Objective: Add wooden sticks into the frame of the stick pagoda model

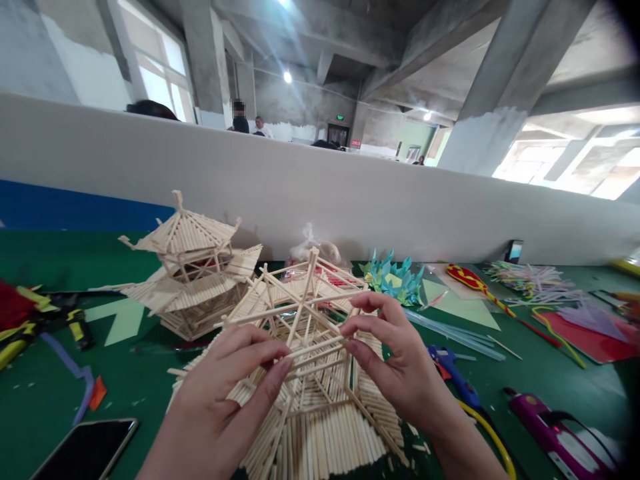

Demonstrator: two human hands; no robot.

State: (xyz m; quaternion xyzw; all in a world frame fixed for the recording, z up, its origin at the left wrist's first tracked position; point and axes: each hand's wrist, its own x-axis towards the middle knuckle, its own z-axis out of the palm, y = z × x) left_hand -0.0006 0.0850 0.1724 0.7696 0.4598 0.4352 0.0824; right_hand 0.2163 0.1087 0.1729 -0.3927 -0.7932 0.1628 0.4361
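Left, a flat black smartphone [85,453], cropped below, lies on a green tabletop [145,383], bare just to its right. The left hand [217,393] pinches one slender pale wooden stick [317,347], partly hiding the central pale-wood pavilion frame [325,440]; behind, a white partition [400,200] closes the far edge. The right hand [395,347] pinches the stick's opposite end. Right, a purple oblong device [555,433] is cropped.
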